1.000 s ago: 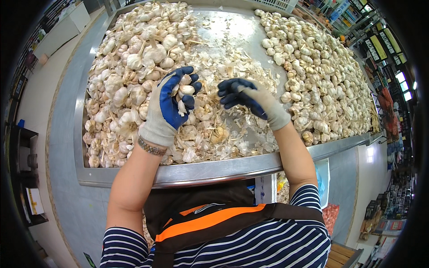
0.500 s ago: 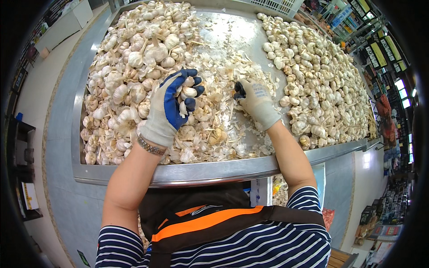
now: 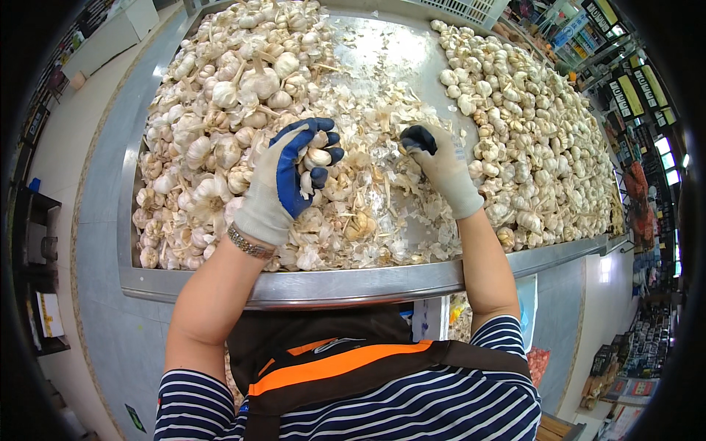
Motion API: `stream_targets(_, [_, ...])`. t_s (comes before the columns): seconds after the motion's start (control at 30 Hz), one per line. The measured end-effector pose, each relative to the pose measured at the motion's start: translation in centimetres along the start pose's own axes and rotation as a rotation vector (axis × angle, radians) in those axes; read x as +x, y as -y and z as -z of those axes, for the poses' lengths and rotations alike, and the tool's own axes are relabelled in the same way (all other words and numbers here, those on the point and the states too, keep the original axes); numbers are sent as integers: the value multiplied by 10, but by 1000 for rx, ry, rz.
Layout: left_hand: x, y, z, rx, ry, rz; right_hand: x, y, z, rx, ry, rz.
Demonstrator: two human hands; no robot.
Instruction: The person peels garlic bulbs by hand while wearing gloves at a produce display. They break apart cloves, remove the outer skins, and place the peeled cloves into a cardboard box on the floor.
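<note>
My left hand (image 3: 279,176), in a grey-white glove with a blue coated palm, curls around a few pale garlic bulbs (image 3: 317,157). Its palm faces inward and the garlic shows between the fingers. To the right, above the strewn skins, my right hand (image 3: 440,163) wears a similar glove with dark fingertips. Those fingers are bent together in a pinch; what lies between them, if anything, is hidden. Papery garlic skins (image 3: 368,209) cover the metal table between and below both hands.
A large heap of garlic bulbs (image 3: 191,151) fills the table's left side. Another garlic pile (image 3: 533,140) spreads along the right. The raised metal rim (image 3: 353,285) runs in front of me. At the far edge stands a white plastic crate (image 3: 467,10).
My right hand has shifted a little to the right and turned, with its fingers still closed. My left hand stays nearly in place with the garlic.
</note>
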State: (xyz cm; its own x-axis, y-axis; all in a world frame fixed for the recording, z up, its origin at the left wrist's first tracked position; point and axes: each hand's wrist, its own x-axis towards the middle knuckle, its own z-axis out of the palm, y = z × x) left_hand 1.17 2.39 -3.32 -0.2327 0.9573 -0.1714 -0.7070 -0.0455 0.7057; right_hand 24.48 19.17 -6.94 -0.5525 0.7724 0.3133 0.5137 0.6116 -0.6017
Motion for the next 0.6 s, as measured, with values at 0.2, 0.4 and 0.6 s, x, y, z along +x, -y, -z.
stream_targets(0.2, [-4,0,0,-12,24,-12,-11,49,1,-268,377,244])
stream_targets(0.4, [-2,0,0,-12,14,-7,-4,46,-8,-183,333,235])
stream_targets(0.6, [-4,-2,-2,36,-15,4,7,30,-1,378,259,-61])
